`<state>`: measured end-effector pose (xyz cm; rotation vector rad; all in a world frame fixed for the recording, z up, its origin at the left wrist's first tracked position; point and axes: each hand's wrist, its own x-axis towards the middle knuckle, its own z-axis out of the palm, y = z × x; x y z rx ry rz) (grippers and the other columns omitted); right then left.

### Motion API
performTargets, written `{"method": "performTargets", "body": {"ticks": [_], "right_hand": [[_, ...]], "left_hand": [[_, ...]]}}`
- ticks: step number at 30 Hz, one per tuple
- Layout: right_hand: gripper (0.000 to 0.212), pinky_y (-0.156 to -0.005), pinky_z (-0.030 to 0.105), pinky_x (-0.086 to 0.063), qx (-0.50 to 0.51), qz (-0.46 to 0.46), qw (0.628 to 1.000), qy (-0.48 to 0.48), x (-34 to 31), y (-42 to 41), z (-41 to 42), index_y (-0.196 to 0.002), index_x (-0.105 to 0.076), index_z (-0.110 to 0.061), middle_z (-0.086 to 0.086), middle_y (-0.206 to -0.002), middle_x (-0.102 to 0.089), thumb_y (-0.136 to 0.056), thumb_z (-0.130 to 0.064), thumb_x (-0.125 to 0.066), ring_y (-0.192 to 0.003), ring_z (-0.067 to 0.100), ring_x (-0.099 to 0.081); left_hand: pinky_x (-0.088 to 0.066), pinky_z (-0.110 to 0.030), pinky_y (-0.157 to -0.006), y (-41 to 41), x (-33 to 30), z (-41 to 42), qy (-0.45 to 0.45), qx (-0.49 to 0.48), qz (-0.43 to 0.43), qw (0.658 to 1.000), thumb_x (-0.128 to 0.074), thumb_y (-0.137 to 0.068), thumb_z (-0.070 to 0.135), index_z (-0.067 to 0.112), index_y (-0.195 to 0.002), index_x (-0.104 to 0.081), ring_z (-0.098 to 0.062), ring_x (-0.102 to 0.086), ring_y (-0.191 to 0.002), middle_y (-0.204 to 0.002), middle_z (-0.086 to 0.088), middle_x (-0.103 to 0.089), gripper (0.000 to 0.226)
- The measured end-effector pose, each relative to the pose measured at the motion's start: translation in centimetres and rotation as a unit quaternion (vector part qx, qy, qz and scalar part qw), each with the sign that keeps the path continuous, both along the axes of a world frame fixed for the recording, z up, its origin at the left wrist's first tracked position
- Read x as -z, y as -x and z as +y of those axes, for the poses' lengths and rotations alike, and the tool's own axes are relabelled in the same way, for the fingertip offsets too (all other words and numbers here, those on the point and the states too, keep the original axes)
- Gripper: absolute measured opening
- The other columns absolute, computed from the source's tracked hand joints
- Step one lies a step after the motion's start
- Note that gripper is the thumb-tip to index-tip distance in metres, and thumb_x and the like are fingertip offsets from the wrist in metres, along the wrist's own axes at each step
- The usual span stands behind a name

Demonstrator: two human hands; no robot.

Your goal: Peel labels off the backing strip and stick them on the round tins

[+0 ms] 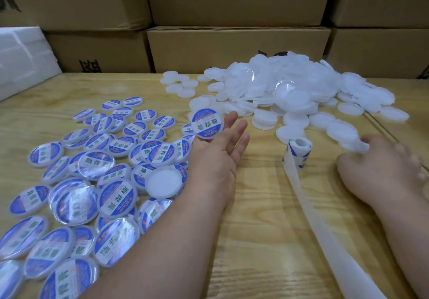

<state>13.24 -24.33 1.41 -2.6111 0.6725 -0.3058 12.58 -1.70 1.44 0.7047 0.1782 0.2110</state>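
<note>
My left hand [220,150] is held out over the table with its fingers straight. A labelled tin [207,123] with a blue and white label sits tilted at its fingertips, above the pile of labelled tins [92,178] on the left. My right hand [380,171], blurred, grips a plain white tin [354,145] at the near edge of the unlabelled heap [290,89]. Between my hands lies the small label roll [299,152]. Its bare backing strip [325,217] trails toward the bottom right.
The wooden table [267,229] carries everything. Stacked cardboard boxes [232,48] wall off the far edge. A white foam block [21,59] lies at the back left. A few loose white tins [181,85] sit apart from the heap.
</note>
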Motion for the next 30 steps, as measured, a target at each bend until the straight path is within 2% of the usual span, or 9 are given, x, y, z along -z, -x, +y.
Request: {"method": "performTargets", "body": {"ticks": [4, 8, 10, 13, 17, 21, 24, 27, 30], "right_hand": [[0.043, -0.106, 0.053, -0.041, -0.025, -0.040, 0.999, -0.008, 0.6, -0.2, -0.6, -0.131, -0.063, -0.020, 0.017, -0.132, -0.058, -0.088, -0.025, -0.059, -0.127, 0.044, -0.045], [0.022, -0.075, 0.041, -0.046, -0.037, -0.156, 0.986, -0.050, 0.9, -0.3, -0.8, -0.105, -0.072, -0.012, 0.009, -0.088, -0.063, -0.094, -0.023, -0.057, -0.093, 0.039, -0.058], [0.027, -0.091, 0.048, -0.048, -0.044, -0.213, 0.974, -0.068, 0.9, -0.5, -0.6, -0.113, -0.070, -0.011, 0.014, -0.107, -0.060, -0.098, -0.030, -0.056, -0.108, 0.042, -0.055], [0.032, -0.110, 0.041, -0.036, -0.097, -0.268, 0.948, -0.144, 0.6, -0.2, 0.6, -0.127, -0.065, -0.019, 0.003, -0.125, -0.043, -0.102, -0.034, -0.051, -0.129, 0.035, -0.045], [0.016, -0.082, 0.000, -0.035, -0.184, -0.314, 0.910, -0.199, 0.0, 0.7, 2.5, -0.102, -0.068, -0.037, -0.016, -0.099, -0.059, -0.098, -0.024, -0.061, -0.096, 0.004, -0.055], [0.027, -0.080, 0.021, -0.056, -0.260, -0.343, 0.838, -0.335, -1.3, 1.4, 3.4, -0.099, -0.071, -0.034, -0.012, -0.089, -0.073, -0.086, -0.013, -0.080, -0.084, 0.014, -0.068], [0.023, -0.083, 0.039, -0.058, -0.298, -0.340, 0.812, -0.370, -1.7, 1.9, 4.2, -0.092, -0.074, -0.029, -0.007, -0.090, -0.077, -0.080, -0.012, -0.085, -0.087, 0.025, -0.071], [0.019, -0.076, 0.038, -0.058, -0.319, -0.316, 0.807, -0.383, -1.4, 2.3, 5.1, -0.088, -0.074, -0.028, -0.006, -0.085, -0.076, -0.074, -0.024, -0.086, -0.078, 0.023, -0.069], [0.014, -0.075, 0.024, -0.056, -0.316, -0.323, 0.821, -0.349, -1.2, 2.6, 4.9, -0.091, -0.071, -0.033, -0.012, -0.087, -0.075, -0.081, -0.031, -0.081, -0.080, 0.008, -0.067]], "left_hand": [[-0.064, -0.034, -0.074, -0.1, -0.1, 0.5, 0.081, -0.027, 0.014, 0.996, -0.051, -0.106, 0.012, 0.010, -0.122, -0.057, -0.021, -0.077, -0.093, -0.103, -0.003, -0.079, 0.017], [-0.063, -0.032, -0.070, 0.0, -0.3, 1.0, 0.112, -0.025, 0.028, 0.993, -0.042, -0.109, 0.035, 0.014, -0.119, -0.060, -0.022, -0.078, -0.090, -0.103, -0.005, -0.079, 0.030], [-0.061, -0.031, -0.067, 0.2, -0.4, 1.0, 0.091, -0.006, 0.024, 0.996, -0.040, -0.109, 0.039, 0.016, -0.117, -0.062, -0.020, -0.077, -0.085, -0.103, -0.005, -0.079, 0.033], [-0.057, -0.026, -0.063, 0.6, -0.3, 0.1, -0.065, 0.011, 0.006, 0.998, -0.046, -0.107, 0.035, 0.022, -0.115, -0.064, -0.015, -0.073, -0.075, -0.100, -0.002, -0.079, 0.023], [-0.053, -0.020, -0.072, 1.1, 0.7, -1.5, -0.334, 0.027, -0.070, 0.940, -0.062, -0.096, 0.024, 0.035, -0.112, -0.064, -0.009, -0.070, -0.085, -0.106, 0.013, -0.076, 0.019], [-0.053, -0.026, -0.084, 1.3, 0.7, -1.8, -0.387, 0.044, -0.085, 0.917, -0.068, -0.081, 0.036, 0.042, -0.123, -0.061, 0.000, -0.065, -0.092, -0.118, 0.025, -0.068, 0.043], [-0.055, -0.027, -0.088, 1.1, 0.8, -1.8, -0.374, 0.059, -0.075, 0.923, -0.076, -0.081, 0.030, 0.031, -0.128, -0.064, -0.006, -0.069, -0.097, -0.119, 0.015, -0.071, 0.049], [-0.055, -0.024, -0.086, 1.3, 0.6, -1.9, -0.381, 0.070, -0.090, 0.917, -0.081, -0.085, 0.018, 0.021, -0.105, -0.075, -0.014, -0.071, -0.095, -0.104, 0.001, -0.078, 0.020], [-0.054, -0.027, -0.081, 1.5, 0.6, -2.0, -0.393, 0.053, -0.096, 0.913, -0.082, -0.079, 0.027, 0.022, -0.087, -0.073, -0.012, -0.066, -0.086, -0.090, 0.001, -0.076, 0.013]]}}
